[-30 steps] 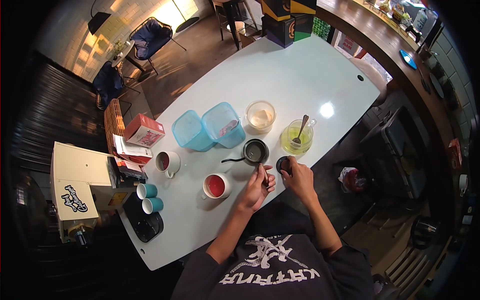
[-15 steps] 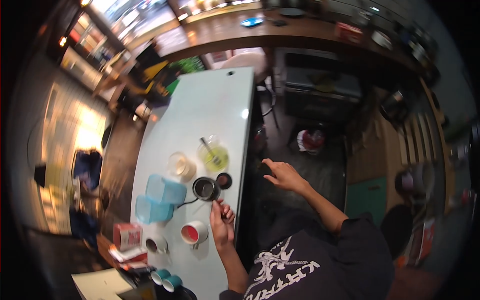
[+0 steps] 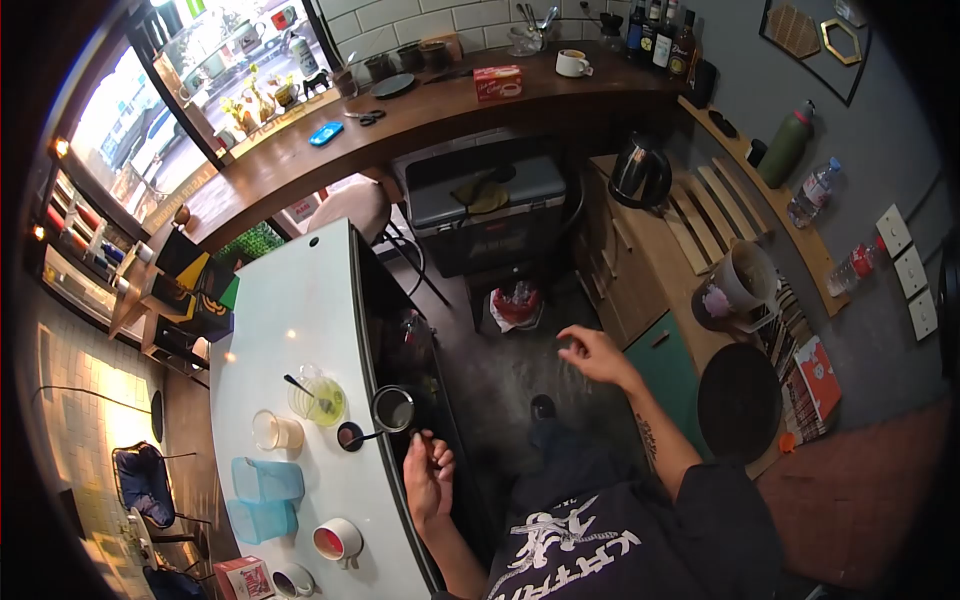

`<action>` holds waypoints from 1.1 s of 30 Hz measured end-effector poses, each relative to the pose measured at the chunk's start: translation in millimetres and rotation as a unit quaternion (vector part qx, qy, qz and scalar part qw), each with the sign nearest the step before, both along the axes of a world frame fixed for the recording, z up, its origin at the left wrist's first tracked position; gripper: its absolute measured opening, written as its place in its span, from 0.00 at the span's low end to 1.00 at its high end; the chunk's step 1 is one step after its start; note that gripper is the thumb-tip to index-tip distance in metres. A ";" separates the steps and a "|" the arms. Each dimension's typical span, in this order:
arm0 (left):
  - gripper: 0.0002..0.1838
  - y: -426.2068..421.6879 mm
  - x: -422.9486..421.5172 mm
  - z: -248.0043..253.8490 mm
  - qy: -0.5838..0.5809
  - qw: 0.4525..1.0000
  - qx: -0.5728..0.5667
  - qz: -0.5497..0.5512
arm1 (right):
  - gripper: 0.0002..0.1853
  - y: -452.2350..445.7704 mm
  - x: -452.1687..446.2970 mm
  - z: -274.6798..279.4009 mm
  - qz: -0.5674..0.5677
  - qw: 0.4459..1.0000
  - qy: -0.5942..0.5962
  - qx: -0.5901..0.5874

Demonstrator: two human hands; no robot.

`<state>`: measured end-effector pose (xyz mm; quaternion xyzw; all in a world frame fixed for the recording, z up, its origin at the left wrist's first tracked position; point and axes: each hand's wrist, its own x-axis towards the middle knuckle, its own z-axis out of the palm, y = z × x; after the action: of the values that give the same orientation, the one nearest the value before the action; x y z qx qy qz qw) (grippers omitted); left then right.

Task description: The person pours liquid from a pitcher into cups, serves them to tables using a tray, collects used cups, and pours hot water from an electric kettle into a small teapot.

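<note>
My left hand [image 3: 428,478] is closed on the handle of a small round strainer [image 3: 393,408] with a dark metal rim. It hangs level over the table's right edge, and a thin dark arm sticks out from its side. My right hand [image 3: 597,355] is in the air over the floor, fingers loosely bent and apart, holding nothing. On the white table [image 3: 290,290], left of the strainer, are a small dark round container [image 3: 350,437], a clear bowl of yellow-green liquid [image 3: 325,402] with a spoon in it, and a cloudy plastic cup [image 3: 277,431].
Blue plastic containers [image 3: 268,480], a white mug with red inside [image 3: 337,539] and another mug [image 3: 293,580] stand nearer. A black kettle [image 3: 640,172] and a large pitcher [image 3: 735,285] are on the wooden counter at right. A wooden bar [image 3: 440,90] crosses the back.
The view has turned to the right, bringing the side counter further in. The strainer has gone from above the tabletop to its right edge, still in my left hand. My right hand stays raised.
</note>
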<state>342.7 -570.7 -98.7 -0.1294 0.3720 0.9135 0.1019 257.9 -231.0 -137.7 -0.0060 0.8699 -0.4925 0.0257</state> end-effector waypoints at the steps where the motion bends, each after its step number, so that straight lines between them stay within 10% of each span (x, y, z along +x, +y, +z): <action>1: 0.15 9.9 -7.9 -3.1 -0.002 0.999 0.026 -0.021 | 0.14 19.2 -4.9 -4.3 -0.024 1.000 0.018 -0.009; 11: 0.11 134.6 -112.3 -59.7 -0.016 0.993 0.039 -0.113 | 0.10 217.1 -119.3 -53.7 -0.243 0.955 0.101 -0.140; 20: 0.13 260.1 -230.3 -54.9 -0.076 0.972 -0.070 -0.213 | 0.19 344.2 -251.9 -90.5 -0.435 0.878 0.200 0.016; 25: 0.13 304.5 -277.0 -56.8 -0.075 0.956 -0.198 -0.202 | 0.38 372.9 -295.7 -78.4 -0.459 0.873 0.041 0.164; 33: 0.17 325.9 -314.3 -62.8 -0.056 0.949 -0.230 -0.210 | 0.11 411.5 -322.1 -121.3 -0.425 0.897 0.076 -0.094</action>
<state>28.4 -244.9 -161.5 -0.1191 0.5845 0.7525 0.2792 -64.3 180.5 -259.0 0.3246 0.7385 -0.5339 -0.2535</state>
